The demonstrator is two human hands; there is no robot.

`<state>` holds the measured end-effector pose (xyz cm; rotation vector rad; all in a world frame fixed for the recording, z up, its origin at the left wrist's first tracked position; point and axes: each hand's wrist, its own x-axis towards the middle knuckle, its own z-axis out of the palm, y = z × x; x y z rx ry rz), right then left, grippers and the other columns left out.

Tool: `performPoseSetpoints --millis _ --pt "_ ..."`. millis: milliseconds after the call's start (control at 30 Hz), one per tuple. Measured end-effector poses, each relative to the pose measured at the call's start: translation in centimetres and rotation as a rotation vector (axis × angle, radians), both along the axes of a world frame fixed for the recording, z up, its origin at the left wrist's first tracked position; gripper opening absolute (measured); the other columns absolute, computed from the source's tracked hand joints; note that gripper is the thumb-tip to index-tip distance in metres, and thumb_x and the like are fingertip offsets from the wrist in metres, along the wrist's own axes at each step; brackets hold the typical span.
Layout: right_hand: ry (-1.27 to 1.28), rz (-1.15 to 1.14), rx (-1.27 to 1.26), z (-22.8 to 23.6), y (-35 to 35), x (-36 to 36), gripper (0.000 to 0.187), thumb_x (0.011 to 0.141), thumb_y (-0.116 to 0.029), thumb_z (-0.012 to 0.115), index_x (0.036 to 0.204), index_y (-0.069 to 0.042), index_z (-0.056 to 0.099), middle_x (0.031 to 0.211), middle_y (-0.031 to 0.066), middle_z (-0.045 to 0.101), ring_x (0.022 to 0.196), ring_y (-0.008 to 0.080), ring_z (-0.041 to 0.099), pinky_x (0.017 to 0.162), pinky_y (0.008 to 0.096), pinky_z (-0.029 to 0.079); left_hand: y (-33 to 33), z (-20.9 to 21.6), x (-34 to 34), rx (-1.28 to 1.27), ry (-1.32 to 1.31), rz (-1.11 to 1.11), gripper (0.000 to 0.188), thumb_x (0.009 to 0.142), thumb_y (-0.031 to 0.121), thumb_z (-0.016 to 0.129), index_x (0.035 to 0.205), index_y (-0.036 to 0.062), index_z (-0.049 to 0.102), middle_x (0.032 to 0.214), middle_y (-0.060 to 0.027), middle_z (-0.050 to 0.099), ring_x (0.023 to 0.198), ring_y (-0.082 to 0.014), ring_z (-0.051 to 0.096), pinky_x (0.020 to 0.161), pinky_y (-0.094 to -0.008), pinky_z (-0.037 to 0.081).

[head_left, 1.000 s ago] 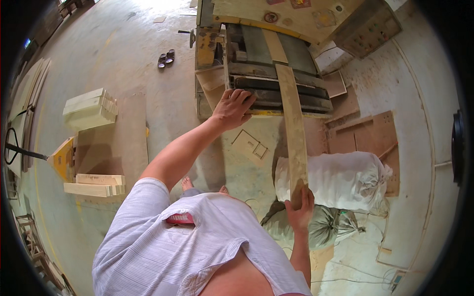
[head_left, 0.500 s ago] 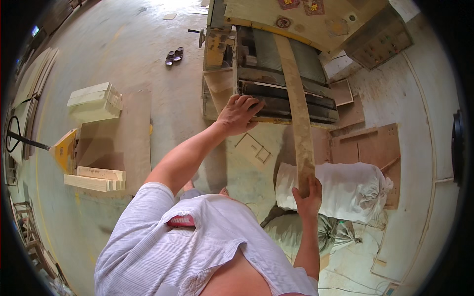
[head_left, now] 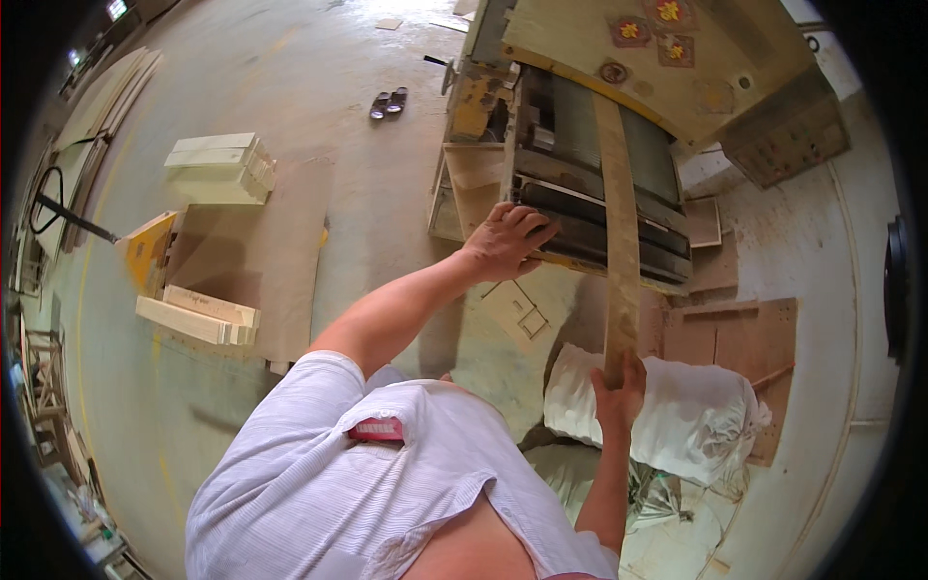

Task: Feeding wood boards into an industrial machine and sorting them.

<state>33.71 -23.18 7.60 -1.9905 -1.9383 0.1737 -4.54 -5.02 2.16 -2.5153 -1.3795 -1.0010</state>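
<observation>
The right hand has its grip closed on a long board's near end, the board stretching over the machine; the left hand rests loosely open. Seemingly feeding, which calls for steady support.

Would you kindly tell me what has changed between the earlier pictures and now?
The long board has slid forward, farther into the machine, and the right hand has moved forward with its near end. The view has turned a little. Nothing was newly grasped or let go; the left hand stays at the machine's front, and the slippers stay on the floor.
</observation>
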Motion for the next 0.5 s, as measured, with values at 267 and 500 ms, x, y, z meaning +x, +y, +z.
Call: performPoseSetpoints --millis 267,500 --pt "0.039 0.082 0.040 -3.9 3.7 1.2 0.079 0.090 -0.034 0.093 0.152 0.005 0.065 0.157 0.0274 0.062 0.148 0.0440 0.057 0.126 0.0515 0.046 -0.9 -1.1 -0.8 -0.007 -0.007 0.021 0.075 0.088 0.052 0.080 0.156 0.0236 0.064 0.146 -0.0055 0.062 0.144 -0.0295 0.053 0.124 -0.0533 0.034" --pt "0.023 0.045 -0.048 -2.6 6.1 -0.6 0.080 0.097 -0.039 0.087 0.158 0.004 0.060 0.162 0.0289 0.058 0.149 0.0426 0.056 0.125 0.0491 0.047 -0.9 -1.6 -1.6 0.083 -0.090 -0.029 0.068 0.079 0.046 0.084 0.141 0.0182 0.070 0.133 -0.0056 0.065 0.133 -0.0299 0.058 0.118 -0.0541 0.039"
